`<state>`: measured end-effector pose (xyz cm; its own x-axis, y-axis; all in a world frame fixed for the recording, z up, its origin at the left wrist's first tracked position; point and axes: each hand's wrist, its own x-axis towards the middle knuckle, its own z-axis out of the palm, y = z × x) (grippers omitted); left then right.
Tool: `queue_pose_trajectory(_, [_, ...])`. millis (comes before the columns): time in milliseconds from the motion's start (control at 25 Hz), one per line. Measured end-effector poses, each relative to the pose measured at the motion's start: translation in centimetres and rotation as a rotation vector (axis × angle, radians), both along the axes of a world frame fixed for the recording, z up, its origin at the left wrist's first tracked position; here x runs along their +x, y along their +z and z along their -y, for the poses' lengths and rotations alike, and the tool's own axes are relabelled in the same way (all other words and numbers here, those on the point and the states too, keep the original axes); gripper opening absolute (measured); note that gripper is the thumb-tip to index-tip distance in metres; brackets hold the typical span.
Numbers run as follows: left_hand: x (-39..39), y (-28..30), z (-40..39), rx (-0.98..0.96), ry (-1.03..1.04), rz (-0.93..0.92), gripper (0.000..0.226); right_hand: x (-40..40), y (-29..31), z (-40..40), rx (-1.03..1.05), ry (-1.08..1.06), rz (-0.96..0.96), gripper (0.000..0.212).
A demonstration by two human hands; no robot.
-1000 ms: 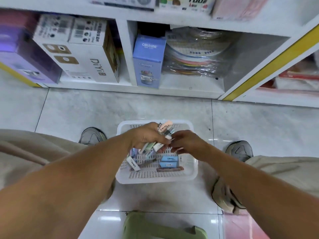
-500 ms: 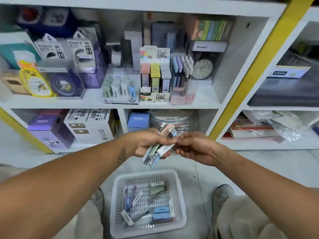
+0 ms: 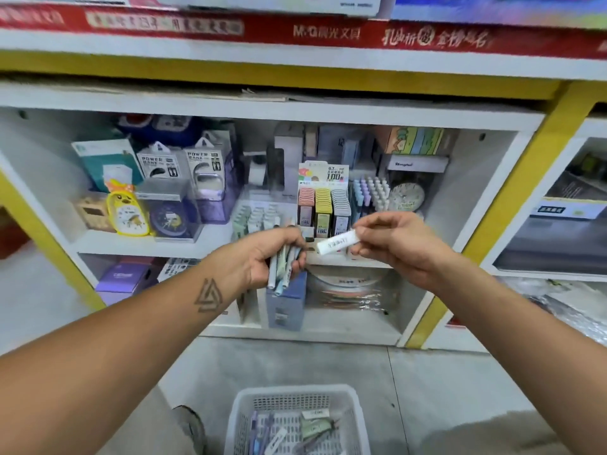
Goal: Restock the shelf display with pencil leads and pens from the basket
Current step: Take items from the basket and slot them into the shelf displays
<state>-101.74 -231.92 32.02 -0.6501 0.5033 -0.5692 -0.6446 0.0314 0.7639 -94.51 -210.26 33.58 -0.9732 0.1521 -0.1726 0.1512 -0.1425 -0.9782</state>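
Head view, looking forward and down at both hands raised in front of a white shelf unit (image 3: 328,108) with yellow edging.

Left hand (image 3: 262,259): fingers curled round a bundle of pens (image 3: 283,269). The bundle points down and toward the near side, its lower ends projecting below the palm. A triangular tattoo (image 3: 209,296) marks the left forearm.

Right hand (image 3: 399,243): thumb and fingertips pinch one end of a white pencil lead case (image 3: 336,242). The case lies nearly level, its free end pointing left toward the left hand, close to it but not touching.

Shelf contents, middle compartment: a pencil lead display box (image 3: 323,200) stands far behind the two hands, holding pink, yellow and grey rows of cases. Just right of it stands a rack of pens with pale caps (image 3: 371,192). A round clock (image 3: 406,197) sits right of that rack. Further left are green-white small packs (image 3: 256,218), two power bank packages (image 3: 184,165) and a yellow alarm clock (image 3: 126,213).

Floor, near centre: a white perforated basket (image 3: 297,394) rests on the grey tiles. It contains several more pens and lead cases lying loose. Its near part is cut off by the frame edge.
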Motion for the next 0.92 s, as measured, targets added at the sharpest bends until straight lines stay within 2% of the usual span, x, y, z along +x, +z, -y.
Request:
queue_pose_trajectory(200, [-3.3,2.5,2.1,0.078,0.142,-0.023,0.019,-4.5,2.1,2.4,0.162,0.038,-0.119,0.009])
queue_pose_trajectory(360, [-5.4,2.7,3.9,0.168,0.236,-0.006,0.012,-7.2,1.9,3.8,0.207,0.083,-0.149,0.007])
queue_pose_trajectory(560, [-7.4,2.9,6.2,0.226,0.345,-0.003,0.013,-9.8,1.2,5.5,0.628,0.105,-0.208,0.017])
queue_pose_trajectory(760, [-8.6,3.4,8.0,0.197,0.356,0.0,0.01,-13.1,0.7,6.8,0.867,0.043,-0.319,0.018])
queue_pose_trajectory(920, [-9.7,3.2,8.8,0.157,0.395,-0.002,0.017,-15.0,-0.7,8.0,1.014,-0.05,-0.477,0.016])
